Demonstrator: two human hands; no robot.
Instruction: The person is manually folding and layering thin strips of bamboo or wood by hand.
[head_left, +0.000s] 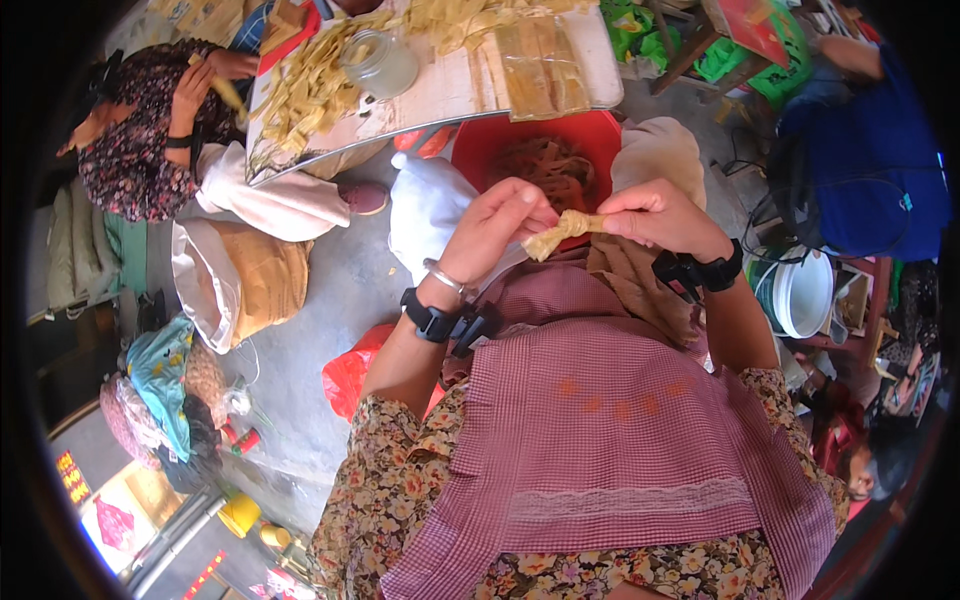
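In front of my lap I hold a pale yellow, knotted strip (568,230) of some flat, pliable material whose kind I cannot make out. My right hand (662,218) pinches its right end between thumb and fingers. The fingers of my left hand (497,228) are drawn together at the other end, beside the knot, with the fingertips partly hidden. Just beyond my hands, between my knees, stands a red tub (468,145) with a heap of brownish strips (545,165) in it.
Ahead, a white-topped table (440,105) bears yellow strips (310,85), a glass jar (380,65) and a flat, plastic-covered bundle (540,70). A co-worker (130,140) sits at the left, holding a yellowish piece. A paper sack (260,275), a red bag (360,370) and a white bucket (805,295) stand around me.
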